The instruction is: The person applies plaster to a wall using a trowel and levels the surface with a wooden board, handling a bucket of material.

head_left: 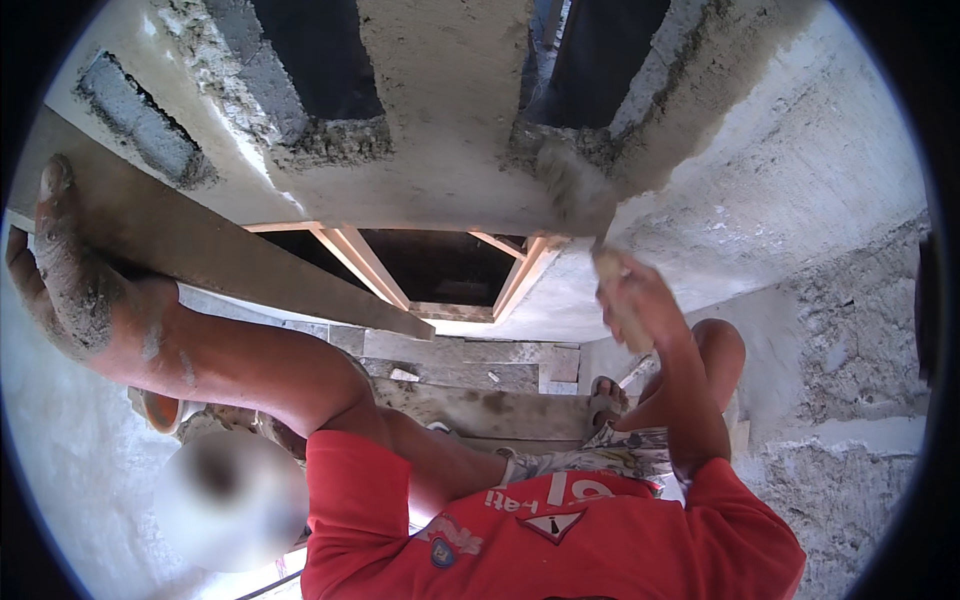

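My left hand (pixel 75 275), caked with grey mortar, grips a long flat board (pixel 200 240) at the left, which slopes down toward the middle along the wall. My right hand (pixel 640 300) is closed on the wooden handle of a brush (pixel 625 320). The motion-blurred grey head of the brush is against the plastered wall (pixel 430 170), just below the right of two dark openings (pixel 590 70). Damp-looking plaster lines that opening's right side.
Below is a wood-framed opening (pixel 430 265), with grey planks (pixel 490 408) under me beside my sandalled foot. A rough side wall (pixel 850 360) stands at the right. An orange container (pixel 160 408) is at lower left, partly behind my arm and a blurred round patch.
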Demonstrator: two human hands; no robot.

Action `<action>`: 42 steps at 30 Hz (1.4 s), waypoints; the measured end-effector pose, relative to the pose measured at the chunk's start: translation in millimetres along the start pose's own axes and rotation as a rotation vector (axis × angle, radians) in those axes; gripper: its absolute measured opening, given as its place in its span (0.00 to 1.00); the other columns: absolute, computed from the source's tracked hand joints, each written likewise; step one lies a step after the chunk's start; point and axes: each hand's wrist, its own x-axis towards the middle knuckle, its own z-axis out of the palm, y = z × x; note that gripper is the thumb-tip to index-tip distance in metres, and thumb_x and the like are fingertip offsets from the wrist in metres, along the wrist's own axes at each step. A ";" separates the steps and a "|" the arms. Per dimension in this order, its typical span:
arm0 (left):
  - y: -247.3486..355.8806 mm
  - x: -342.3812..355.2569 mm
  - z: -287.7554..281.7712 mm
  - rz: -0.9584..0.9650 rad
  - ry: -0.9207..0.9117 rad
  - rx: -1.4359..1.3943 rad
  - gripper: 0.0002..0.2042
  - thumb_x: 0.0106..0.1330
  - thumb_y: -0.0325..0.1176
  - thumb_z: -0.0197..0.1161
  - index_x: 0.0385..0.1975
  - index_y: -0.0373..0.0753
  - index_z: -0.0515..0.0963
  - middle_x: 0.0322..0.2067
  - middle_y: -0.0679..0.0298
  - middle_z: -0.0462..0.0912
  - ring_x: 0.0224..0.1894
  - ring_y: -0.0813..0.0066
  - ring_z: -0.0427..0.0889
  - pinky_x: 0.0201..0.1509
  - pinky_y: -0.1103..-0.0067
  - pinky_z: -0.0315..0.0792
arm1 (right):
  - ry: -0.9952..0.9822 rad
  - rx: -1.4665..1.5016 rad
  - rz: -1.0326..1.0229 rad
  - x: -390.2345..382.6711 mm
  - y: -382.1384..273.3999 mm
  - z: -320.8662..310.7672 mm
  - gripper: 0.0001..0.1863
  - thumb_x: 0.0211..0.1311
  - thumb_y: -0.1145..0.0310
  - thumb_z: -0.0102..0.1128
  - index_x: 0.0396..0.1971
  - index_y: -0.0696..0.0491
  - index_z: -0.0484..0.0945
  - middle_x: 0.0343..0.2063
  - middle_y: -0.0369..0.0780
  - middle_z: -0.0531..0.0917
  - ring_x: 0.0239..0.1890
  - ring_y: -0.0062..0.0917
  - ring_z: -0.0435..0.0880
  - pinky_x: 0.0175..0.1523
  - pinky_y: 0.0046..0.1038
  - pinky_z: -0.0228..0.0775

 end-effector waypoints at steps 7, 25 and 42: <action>-0.1 -8.1 15.0 -0.062 0.092 -0.008 0.19 0.57 0.25 0.70 0.47 0.26 0.76 0.40 0.51 0.82 0.38 0.61 0.83 0.43 0.69 0.81 | 0.397 -0.572 -0.180 -46.1 17.1 18.7 0.30 0.59 0.73 0.58 0.63 0.59 0.66 0.32 0.45 0.81 0.27 0.22 0.81 0.31 0.26 0.73; 6.8 -4.7 2.2 -0.030 -0.032 -0.044 0.16 0.62 0.29 0.66 0.46 0.27 0.76 0.40 0.50 0.81 0.38 0.63 0.83 0.42 0.71 0.80 | 0.543 0.031 -0.199 82.8 12.8 72.1 0.38 0.61 0.78 0.53 0.72 0.54 0.53 0.31 0.39 0.78 0.19 0.21 0.75 0.23 0.26 0.70; -1.5 -11.1 5.5 -0.199 0.128 -0.050 0.16 0.63 0.32 0.66 0.46 0.28 0.80 0.44 0.53 0.82 0.42 0.67 0.82 0.51 0.75 0.75 | 0.596 -1.296 -0.460 -67.6 -113.1 -5.5 0.32 0.63 0.78 0.53 0.68 0.51 0.61 0.61 0.49 0.72 0.62 0.44 0.72 0.69 0.36 0.62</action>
